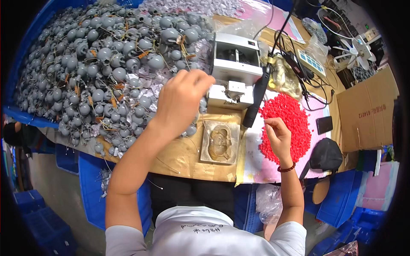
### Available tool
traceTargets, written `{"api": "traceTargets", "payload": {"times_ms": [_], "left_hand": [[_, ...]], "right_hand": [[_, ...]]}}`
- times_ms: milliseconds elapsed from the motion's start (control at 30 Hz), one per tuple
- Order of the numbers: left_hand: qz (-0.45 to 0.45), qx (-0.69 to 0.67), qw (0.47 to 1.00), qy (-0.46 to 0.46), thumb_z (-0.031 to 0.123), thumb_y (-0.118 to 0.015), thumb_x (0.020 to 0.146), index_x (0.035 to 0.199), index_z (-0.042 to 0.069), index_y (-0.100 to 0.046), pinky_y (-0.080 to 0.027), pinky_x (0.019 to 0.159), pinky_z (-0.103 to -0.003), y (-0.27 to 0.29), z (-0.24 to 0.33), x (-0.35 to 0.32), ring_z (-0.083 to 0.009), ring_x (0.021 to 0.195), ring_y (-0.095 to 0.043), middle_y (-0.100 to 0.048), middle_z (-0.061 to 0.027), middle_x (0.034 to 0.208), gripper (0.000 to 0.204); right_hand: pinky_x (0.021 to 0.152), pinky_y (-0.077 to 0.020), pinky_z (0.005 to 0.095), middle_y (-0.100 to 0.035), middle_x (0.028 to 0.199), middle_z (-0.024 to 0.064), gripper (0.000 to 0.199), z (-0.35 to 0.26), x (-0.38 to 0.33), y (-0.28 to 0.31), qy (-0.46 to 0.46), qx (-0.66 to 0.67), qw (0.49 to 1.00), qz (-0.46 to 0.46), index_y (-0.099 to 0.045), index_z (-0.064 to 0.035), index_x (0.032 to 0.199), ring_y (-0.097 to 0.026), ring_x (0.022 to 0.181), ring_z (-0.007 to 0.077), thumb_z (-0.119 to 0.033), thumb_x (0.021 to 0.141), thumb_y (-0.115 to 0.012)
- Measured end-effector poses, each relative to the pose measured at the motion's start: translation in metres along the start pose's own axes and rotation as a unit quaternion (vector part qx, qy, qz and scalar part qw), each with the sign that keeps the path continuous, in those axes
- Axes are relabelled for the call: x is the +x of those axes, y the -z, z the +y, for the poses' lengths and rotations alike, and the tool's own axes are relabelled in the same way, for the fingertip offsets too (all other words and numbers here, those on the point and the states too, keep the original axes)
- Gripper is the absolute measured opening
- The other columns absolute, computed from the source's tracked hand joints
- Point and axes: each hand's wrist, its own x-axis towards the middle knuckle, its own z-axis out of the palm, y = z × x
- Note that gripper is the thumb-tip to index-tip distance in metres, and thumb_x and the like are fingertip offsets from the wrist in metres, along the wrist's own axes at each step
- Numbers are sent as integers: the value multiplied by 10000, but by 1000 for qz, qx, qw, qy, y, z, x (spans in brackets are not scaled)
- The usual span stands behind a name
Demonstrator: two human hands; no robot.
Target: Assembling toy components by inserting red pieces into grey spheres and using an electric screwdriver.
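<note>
My left hand [180, 101] is raised at the right edge of a heap of grey round-headed plastic parts [104, 53] with thin wires. Its fingers are bent together toward a small white machine [237, 70]; whatever they hold is hidden. Over a spread of small red plastic pieces [294, 123] is my right hand [279, 138], with thumb and forefinger pinched. Anything in that pinch is too small to make out. Between the hands, nearer my body, a pale block with a shaped hollow [220, 143] lies on the brown-covered table [194, 164].
A black rod-shaped tool [260, 91] stands beside the machine, with cables [294, 64] behind it. To the right are a phone [324, 124], a black cloth item [325, 155], a cardboard box [367, 111] and a white fan [352, 50]. Blue crates [92, 187] stand below the table.
</note>
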Motion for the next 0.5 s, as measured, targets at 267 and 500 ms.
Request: {"api": "traceTargets", "payload": {"times_ms": [267, 500], "left_hand": [[-327, 36, 887, -324, 221, -656, 817, 977, 102, -672, -454, 711, -329, -50, 65, -89, -170, 953, -572, -605, -9, 986, 200], [-194, -39, 976, -93, 188, -717, 822, 1017, 109, -706, -492, 835, -398, -60, 49, -90, -250, 1128, -596, -648, -49, 1111, 211]], "right_hand": [[801, -539, 238, -716, 993, 33, 125, -18, -15, -24, -81, 127, 987, -50, -711, 19, 1104, -665, 887, 81, -15, 985, -696], [774, -551, 266, -726, 968, 61, 101, -13, -39, -44, -17, 49, 996, -71, -701, 3, 1031, -683, 880, 108, -17, 940, -740]]}}
